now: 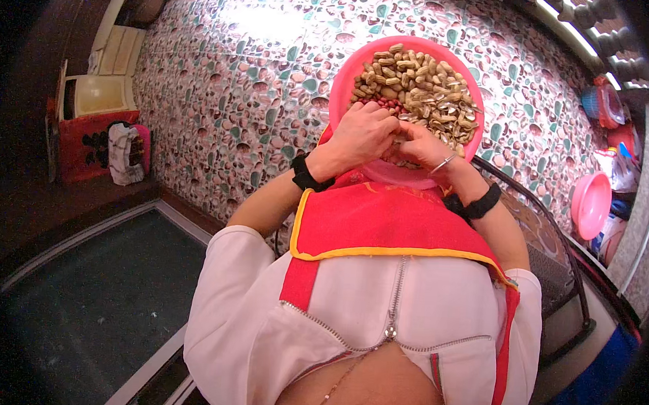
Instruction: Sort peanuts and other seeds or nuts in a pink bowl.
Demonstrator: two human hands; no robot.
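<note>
A pink plastic basin rests in front of me, at my lap. Unshelled peanuts fill its far side, and empty peanut shells lie among them towards the right. Reddish shelled peanut kernels show just beyond my left hand, whose fingers are curled down over the basin. My right hand, with a metal bangle at the wrist, meets it thumb to fingertips above the near side of the basin. Whatever is between the fingers is hidden. More pieces lie below the hands, partly covered.
A red apron with yellow edging covers my front. A black-framed chair stands close at right, with an empty pink basin beyond it. A dark glass-like panel with a pale frame lies at lower left. The floor is pebble-patterned.
</note>
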